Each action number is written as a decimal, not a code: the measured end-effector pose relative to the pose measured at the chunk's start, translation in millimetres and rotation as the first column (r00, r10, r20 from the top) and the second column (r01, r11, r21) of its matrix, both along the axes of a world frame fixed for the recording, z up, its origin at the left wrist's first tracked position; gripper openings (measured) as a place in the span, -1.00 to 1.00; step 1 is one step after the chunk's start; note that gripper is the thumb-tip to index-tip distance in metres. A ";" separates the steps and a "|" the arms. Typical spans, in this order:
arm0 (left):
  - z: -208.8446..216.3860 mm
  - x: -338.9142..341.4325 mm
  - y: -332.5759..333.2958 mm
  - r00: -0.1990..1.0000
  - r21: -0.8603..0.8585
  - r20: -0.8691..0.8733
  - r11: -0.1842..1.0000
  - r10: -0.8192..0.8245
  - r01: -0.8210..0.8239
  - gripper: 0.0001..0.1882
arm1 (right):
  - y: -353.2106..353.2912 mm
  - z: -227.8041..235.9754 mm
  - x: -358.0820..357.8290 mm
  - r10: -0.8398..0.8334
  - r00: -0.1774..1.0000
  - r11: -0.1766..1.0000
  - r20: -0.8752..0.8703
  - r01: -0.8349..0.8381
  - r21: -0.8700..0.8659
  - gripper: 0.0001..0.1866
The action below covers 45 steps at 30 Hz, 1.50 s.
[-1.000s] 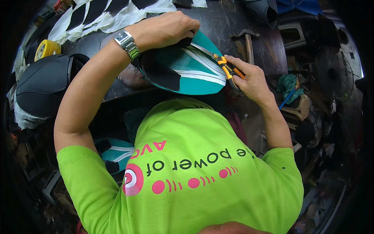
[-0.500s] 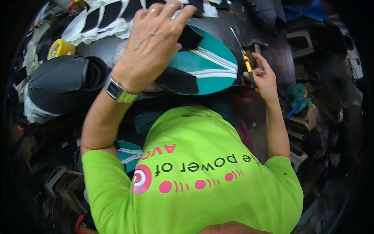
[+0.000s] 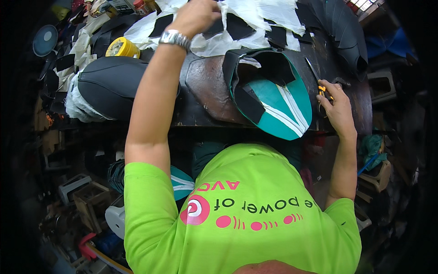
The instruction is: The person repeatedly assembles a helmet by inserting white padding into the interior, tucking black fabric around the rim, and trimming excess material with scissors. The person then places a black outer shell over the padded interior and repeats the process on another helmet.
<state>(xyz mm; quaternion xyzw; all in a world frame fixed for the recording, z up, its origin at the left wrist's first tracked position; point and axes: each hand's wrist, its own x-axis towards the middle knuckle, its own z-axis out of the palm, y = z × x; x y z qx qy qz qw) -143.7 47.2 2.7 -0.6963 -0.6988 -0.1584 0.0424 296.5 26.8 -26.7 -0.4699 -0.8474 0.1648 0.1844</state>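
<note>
In my right hand (image 3: 338, 108) is a pair of scissors (image 3: 313, 68) with yellow and black handles. My fingers are closed round the handles, and the blades point away from me over the table. My left hand (image 3: 200, 17) reaches to the far side, above white cloth pieces (image 3: 207, 45) with black patches on them. Its fingers are smeared and partly cut off by the top edge, so a grip cannot be made out. Between my arms lies a teal shoe upper (image 3: 277, 118) with white stripes and black lining, its striped end over the table's near edge.
A worn brown slab (image 3: 207, 89) lies left of the upper. Stacked black curved pieces (image 3: 114, 86) and a yellow tub (image 3: 123, 48) stand at the left, more black pieces (image 3: 340, 32) at the far right. Stools (image 3: 382, 86) flank the table (image 3: 360, 102).
My left hand has gone from over the teal upper to the white pieces farther off. The upper now lies turned, its striped end nearer me. My right hand still holds the scissors.
</note>
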 end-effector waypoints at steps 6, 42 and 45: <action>-33.9 -116.6 25.6 0.864 -0.323 -0.413 0.842 0.286 -0.433 -0.65 | -3.6 25.6 -55.3 0.301 0.923 0.930 -0.240 -0.340 -0.142 -0.61; 6.0 76.1 -112.0 0.951 0.546 0.248 0.838 -0.183 0.019 0.11 | 34.2 16.4 -180.4 -0.436 0.021 0.471 -0.900 -0.846 -0.248 -0.76; -16.1 56.8 -117.0 0.704 0.358 0.696 0.918 -0.141 -0.170 0.26 | 52.8 20.6 -187.9 -0.538 -0.137 0.393 -0.832 -0.914 -0.104 -0.73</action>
